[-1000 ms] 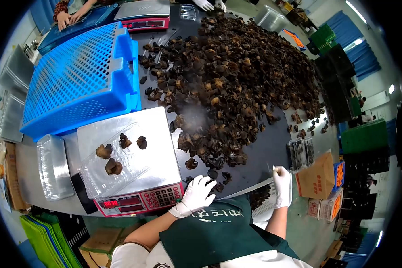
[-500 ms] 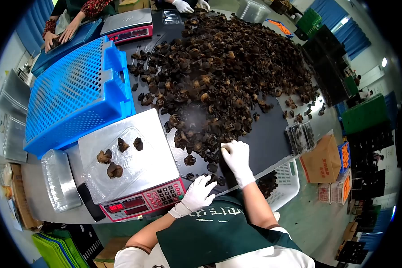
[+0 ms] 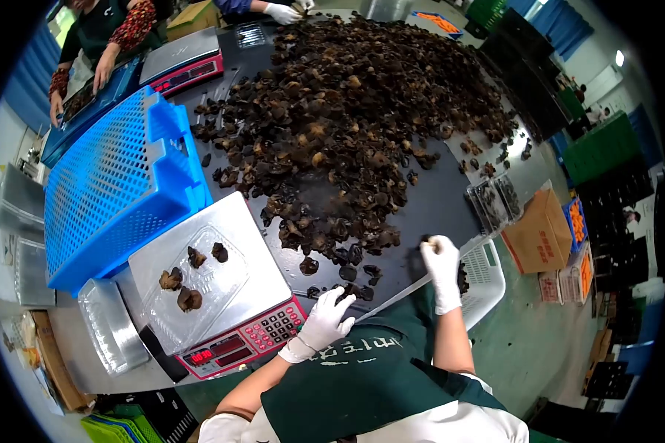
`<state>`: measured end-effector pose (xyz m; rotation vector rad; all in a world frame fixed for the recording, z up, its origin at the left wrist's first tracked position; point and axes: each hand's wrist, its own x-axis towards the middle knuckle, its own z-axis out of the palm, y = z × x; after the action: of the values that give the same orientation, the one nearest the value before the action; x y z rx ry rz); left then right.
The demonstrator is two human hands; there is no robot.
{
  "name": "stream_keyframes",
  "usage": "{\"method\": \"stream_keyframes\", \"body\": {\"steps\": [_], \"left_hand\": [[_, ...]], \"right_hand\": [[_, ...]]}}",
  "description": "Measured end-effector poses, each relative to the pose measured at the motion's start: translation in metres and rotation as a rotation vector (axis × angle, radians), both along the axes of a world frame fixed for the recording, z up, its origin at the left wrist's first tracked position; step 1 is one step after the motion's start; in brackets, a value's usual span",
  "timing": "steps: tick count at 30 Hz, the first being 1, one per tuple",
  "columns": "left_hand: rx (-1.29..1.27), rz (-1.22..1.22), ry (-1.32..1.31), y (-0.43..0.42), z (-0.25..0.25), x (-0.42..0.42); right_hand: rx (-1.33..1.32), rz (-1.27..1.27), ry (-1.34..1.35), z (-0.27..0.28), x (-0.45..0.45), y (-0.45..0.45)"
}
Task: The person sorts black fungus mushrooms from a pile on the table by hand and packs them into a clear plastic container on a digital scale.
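A big heap of dark brown fungus pieces (image 3: 332, 125) covers much of the dark table. My gloved left hand (image 3: 325, 321) rests at the table's front edge beside a few loose pieces, its fingers apart. Near the front edge on the right, my gloved right hand (image 3: 441, 266) is closed on a small dark fungus piece (image 3: 426, 241) at its fingertips. To the left, a scale (image 3: 262, 273) with a red keypad bears a clear plastic tray (image 3: 177, 325), in which several fungus pieces lie.
A blue basket (image 3: 111, 184) stands behind the scale, and clear containers (image 3: 111, 325) lie at its left. At the right are filled clear boxes (image 3: 495, 203), a carton (image 3: 538, 232) and a white basket (image 3: 488, 277). Two co-workers' hands (image 3: 105, 68) (image 3: 282, 13) are at the far side.
My right hand has moved from the heap's near edge to the right, with a dark piece now at its fingertips. My left hand has hardly moved. The whole view has shifted.
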<state>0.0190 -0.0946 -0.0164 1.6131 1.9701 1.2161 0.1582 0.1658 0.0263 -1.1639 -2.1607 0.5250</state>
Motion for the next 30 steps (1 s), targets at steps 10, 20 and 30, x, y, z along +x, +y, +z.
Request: {"method": "stream_keyframes", "body": {"steps": [10, 20, 30], "left_hand": [[-0.180, 0.298, 0.307, 0.056, 0.013, -0.044], [-0.154, 0.035, 0.296, 0.038, 0.007, -0.011], [-0.522, 0.356, 0.498, 0.064, 0.036, -0.051]], "right_hand": [[0.101, 0.043, -0.202, -0.002, 0.045, -0.002], [0.055, 0.790, -0.169, -0.028, -0.037, -0.076], [0.084, 0.460, -0.125, -0.022, -0.093, -0.049]]}}
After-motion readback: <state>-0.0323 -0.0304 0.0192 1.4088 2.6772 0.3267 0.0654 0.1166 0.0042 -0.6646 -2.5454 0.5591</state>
